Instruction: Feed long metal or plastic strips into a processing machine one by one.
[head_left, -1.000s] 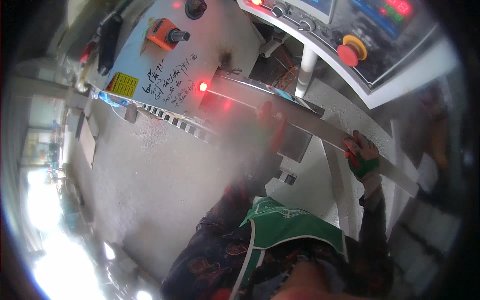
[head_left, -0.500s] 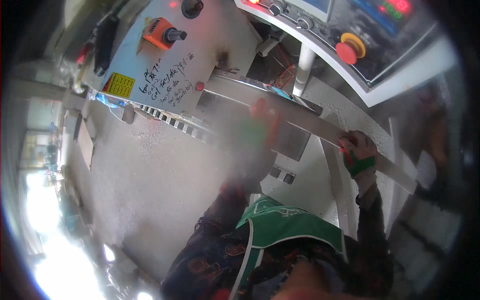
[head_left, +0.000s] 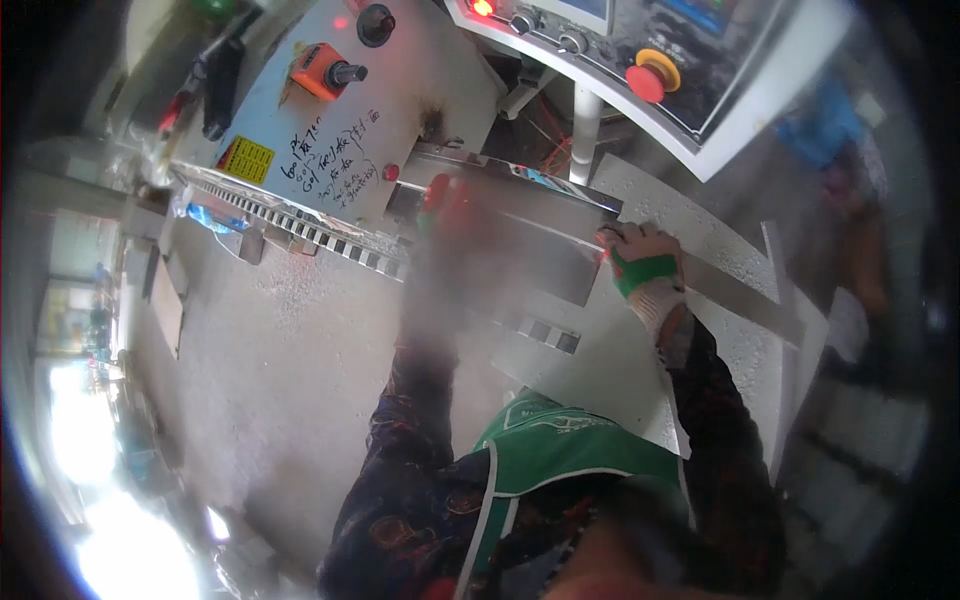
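Observation:
A long, flat, light-coloured strip slants from the machine's work ledge down to the right. My right hand, in a white, green and red work glove, has its fingers bent over the strip's upper edge, closed on it. My left hand, gloved with red fingertips, is farther left over the strip at the machine's side. Haze and motion smear it, so its grip does not show. A dark plate lies below the strip, between my hands.
A grey machine housing with an orange-cased dial stands at upper left. A control panel with a red stop button overhangs at upper right, on a white post. A black-and-white slotted rail runs along the machine's front.
My left hand has moved left and up toward the machine housing. My right hand has shifted left along the strip, leaving more of its right end showing. The view has also shifted slightly.

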